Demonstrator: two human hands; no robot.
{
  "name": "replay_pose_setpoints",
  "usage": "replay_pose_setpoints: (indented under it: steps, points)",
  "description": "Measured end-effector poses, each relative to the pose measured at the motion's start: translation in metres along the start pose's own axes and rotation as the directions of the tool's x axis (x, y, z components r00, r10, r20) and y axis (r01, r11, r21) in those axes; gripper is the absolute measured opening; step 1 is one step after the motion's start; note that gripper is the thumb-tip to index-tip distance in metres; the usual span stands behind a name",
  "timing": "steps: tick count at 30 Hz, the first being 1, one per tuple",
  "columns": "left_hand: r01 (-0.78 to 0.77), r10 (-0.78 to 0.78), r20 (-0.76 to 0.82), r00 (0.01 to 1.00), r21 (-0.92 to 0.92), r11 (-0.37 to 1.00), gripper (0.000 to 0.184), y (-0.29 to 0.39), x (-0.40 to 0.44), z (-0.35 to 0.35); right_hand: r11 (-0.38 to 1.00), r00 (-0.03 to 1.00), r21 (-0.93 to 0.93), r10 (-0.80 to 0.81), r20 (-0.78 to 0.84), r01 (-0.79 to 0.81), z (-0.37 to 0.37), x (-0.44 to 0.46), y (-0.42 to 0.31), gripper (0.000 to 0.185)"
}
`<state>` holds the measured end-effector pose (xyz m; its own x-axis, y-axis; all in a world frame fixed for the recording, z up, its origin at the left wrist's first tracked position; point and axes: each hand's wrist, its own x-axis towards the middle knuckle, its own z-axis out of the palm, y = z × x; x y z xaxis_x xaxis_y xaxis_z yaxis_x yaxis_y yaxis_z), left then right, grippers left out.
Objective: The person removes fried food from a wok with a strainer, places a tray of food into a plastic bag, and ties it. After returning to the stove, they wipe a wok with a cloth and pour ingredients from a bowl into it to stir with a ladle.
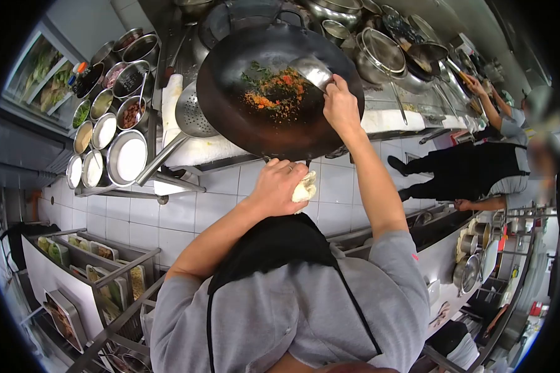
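Note:
A large black wok (227,127) is in front of me, with chopped orange-red bits and green leaves (280,90) gathered near its middle. My right hand (342,107) is closed around the short visible end of a metal ladle (314,71), whose bowl is inside the wok beside the food. At the wok's near rim, my left hand (277,188) grips a pale folded cloth (305,188). The wok's near handle is mostly hidden under that hand and cloth. Left of the wok lies a perforated metal strainer (196,112).
Metal containers of seasonings and chopped ingredients (130,115) stand on the left, including a white-filled pot (127,155). Pots and strainers (379,56) crowd the back right. A co-worker in a black apron (479,171) stands to the right. Behind me is a rack of trays (99,267).

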<state>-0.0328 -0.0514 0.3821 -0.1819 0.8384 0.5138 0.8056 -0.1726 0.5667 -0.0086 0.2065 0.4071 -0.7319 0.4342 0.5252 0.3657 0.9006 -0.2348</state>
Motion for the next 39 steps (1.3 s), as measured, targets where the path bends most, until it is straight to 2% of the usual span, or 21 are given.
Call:
replay_pose_setpoints:
  steps: [4,7,11,12,14,15,17,19,21,23,24,26,28,29,31,32,33,34,35,37,39]
  points:
    - [-0.022,0.022,-0.004,1.0,0.022,1.0,0.048,-0.006,0.003,0.006,0.998,0.994,0.063,0.011,-0.109,-0.004,-0.007,-0.011,0.002,0.008]
    - [-0.01,0.011,-0.012,1.0,0.028,1.0,0.046,-0.003,0.006,0.007,0.995,0.998,-0.076,0.065,0.01,-0.064,-0.009,-0.018,0.01,0.002]
    - [-0.01,0.01,0.005,1.0,0.037,0.999,0.044,-0.001,0.008,0.005,0.98,0.948,0.162,0.155,-0.279,-0.113,-0.023,-0.029,0.016,0.011]
    - [0.0,-0.001,0.008,1.0,0.038,0.999,0.044,0.0,0.006,0.006,0.76,0.836,0.402,0.547,0.029,-0.511,-0.026,-0.033,0.022,0.015]
    - [0.007,-0.007,0.019,1.0,0.037,0.999,0.044,-0.001,0.006,0.007,0.332,0.737,0.833,0.664,0.128,-0.443,-0.033,-0.05,0.029,0.019]
    - [0.034,-0.036,0.026,0.999,0.063,0.997,0.044,0.0,0.005,0.005,0.071,0.692,0.942,0.697,0.188,-0.327,-0.039,-0.063,0.032,0.021]
    - [0.05,-0.055,0.061,0.997,0.084,0.995,0.044,0.004,0.008,0.002,-0.176,0.628,0.961,0.729,0.272,-0.213,-0.058,-0.091,0.032,0.014]
    - [0.034,-0.034,0.027,0.999,0.008,0.999,0.044,0.006,0.005,0.005,-0.235,0.503,0.957,0.814,0.29,-0.171,-0.085,-0.135,0.03,0.007]
    - [0.035,-0.035,0.126,0.991,0.003,0.999,0.05,-0.005,0.002,0.009,-0.249,0.357,0.966,0.898,0.257,-0.07,-0.103,-0.199,0.054,0.01]
    - [0.019,-0.022,0.134,0.991,0.027,0.999,0.049,-0.005,0.0,0.005,-0.281,0.251,0.96,0.929,0.271,0.001,-0.12,-0.241,0.051,0.011]
    - [0.0,0.0,0.155,0.988,-0.001,1.0,0.049,-0.003,0.003,0.01,-0.173,0.202,0.983,0.962,0.182,-0.063,-0.134,-0.261,0.052,0.011]
    - [0.016,-0.016,0.152,0.988,0.002,1.0,0.05,-0.004,-0.002,0.003,-0.035,0.182,0.985,0.981,0.066,-0.168,-0.159,-0.285,0.045,0.013]
    - [-0.016,0.013,0.154,0.988,0.021,1.0,0.05,-0.003,0.006,0.002,0.043,0.26,0.988,0.966,-0.002,-0.149,-0.176,-0.282,0.041,0.023]
    - [-0.029,0.025,0.153,0.988,0.029,0.999,0.05,-0.002,0.007,0.003,0.067,0.326,0.989,0.945,-0.02,-0.132,-0.179,-0.279,0.038,0.017]
    - [-0.061,0.059,0.139,0.989,0.011,0.998,0.047,-0.002,0.009,0.008,0.131,0.371,0.976,0.927,-0.058,-0.175,-0.171,-0.265,0.032,0.011]
    - [-0.056,0.05,0.119,0.992,0.044,0.997,0.046,0.0,0.01,0.008,0.183,0.441,0.959,0.895,-0.072,-0.215,-0.166,-0.251,0.029,0.009]
    - [-0.065,0.067,0.083,0.994,-0.03,0.997,0.045,0.0,0.012,0.009,0.229,0.521,0.942,0.851,-0.07,-0.246,-0.158,-0.231,0.023,0.008]
    - [-0.096,0.097,0.107,0.989,-0.012,0.995,0.045,0.0,0.016,0.008,0.272,0.595,0.926,0.801,-0.068,-0.261,-0.153,-0.206,0.011,0.004]
    - [-0.086,0.082,0.154,0.985,0.023,0.996,0.044,0.0,0.018,0.007,0.323,0.697,0.905,0.716,-0.043,-0.276,-0.14,-0.187,0.011,0.01]
    - [-0.073,0.06,0.218,0.974,0.053,0.996,0.044,0.002,0.021,0.006,0.512,0.836,0.79,0.548,0.003,-0.338,-0.11,-0.147,0.009,0.013]
    - [-0.081,0.067,0.252,0.965,0.044,0.996,0.043,0.005,0.024,0.005,0.826,0.93,0.529,0.325,-0.169,-0.193,-0.086,-0.099,-0.002,0.012]
